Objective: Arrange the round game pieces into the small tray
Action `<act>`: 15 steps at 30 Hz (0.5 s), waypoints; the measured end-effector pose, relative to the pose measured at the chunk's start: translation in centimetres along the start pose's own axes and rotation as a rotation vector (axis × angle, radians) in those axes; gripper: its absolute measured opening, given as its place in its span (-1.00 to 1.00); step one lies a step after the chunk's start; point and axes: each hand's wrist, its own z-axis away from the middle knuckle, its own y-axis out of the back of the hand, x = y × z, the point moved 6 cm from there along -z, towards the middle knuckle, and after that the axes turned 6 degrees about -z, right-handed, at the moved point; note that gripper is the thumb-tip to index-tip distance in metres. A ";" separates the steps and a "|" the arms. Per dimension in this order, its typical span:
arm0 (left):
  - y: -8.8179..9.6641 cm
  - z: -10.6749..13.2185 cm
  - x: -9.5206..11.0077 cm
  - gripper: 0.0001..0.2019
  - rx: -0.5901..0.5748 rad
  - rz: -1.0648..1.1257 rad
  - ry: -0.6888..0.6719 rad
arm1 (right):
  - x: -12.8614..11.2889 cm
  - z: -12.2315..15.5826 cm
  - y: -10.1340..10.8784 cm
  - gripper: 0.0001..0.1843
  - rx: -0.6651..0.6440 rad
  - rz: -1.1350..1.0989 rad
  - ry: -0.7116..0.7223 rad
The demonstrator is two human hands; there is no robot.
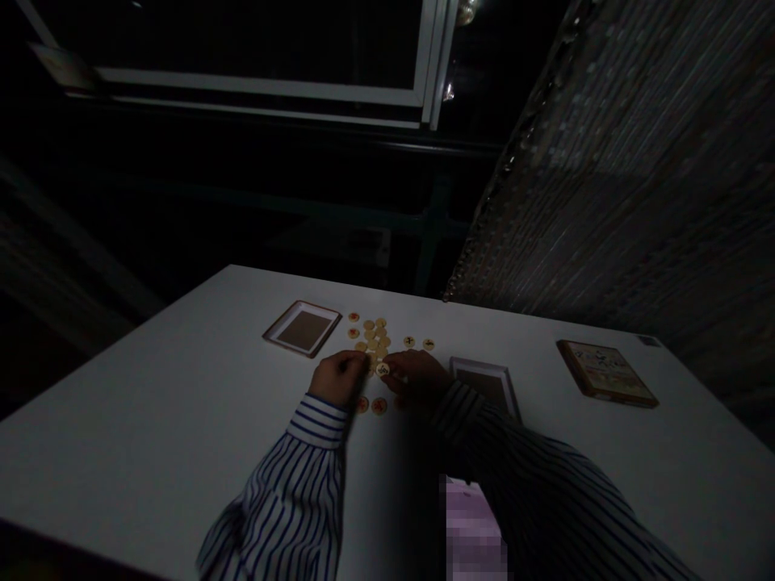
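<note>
A round wooden Chinese chess piece (383,369) with a dark character faces up at the fingertips of my right hand (419,374), which is closed on it. Close by on the left, my left hand (337,378) has its fingers curled in a pinch; what they hold, if anything, is hidden. Just beyond both hands lies a cluster of plain-faced pieces (379,332). Red-marked pieces (353,332) lie to the cluster's left, and dark-marked pieces (409,342) to its right. Nearer me are more red-marked pieces (379,406), one partly shaded by my right hand.
On the white table (182,387), a shallow open box tray (274,337) stands at the left. Another tray (508,387) is partly behind my right forearm. A flat box with a printed lid (607,373) lies at the right. A beaded curtain (605,202) hangs beyond the table's right side.
</note>
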 end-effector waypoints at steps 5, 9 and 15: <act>1.3 -0.2 -0.5 -0.69 0.159 -0.248 0.001 | 0.2 0.3 -0.7 -0.69 -0.075 0.132 -0.026; 1.6 -0.1 -0.3 -0.67 0.193 -0.340 -0.001 | 0.2 0.3 -1.2 -0.68 -0.087 0.145 -0.027; 1.7 0.1 0.2 -0.69 0.236 -0.390 -0.006 | 0.2 0.2 -1.9 -0.67 -0.111 0.185 -0.007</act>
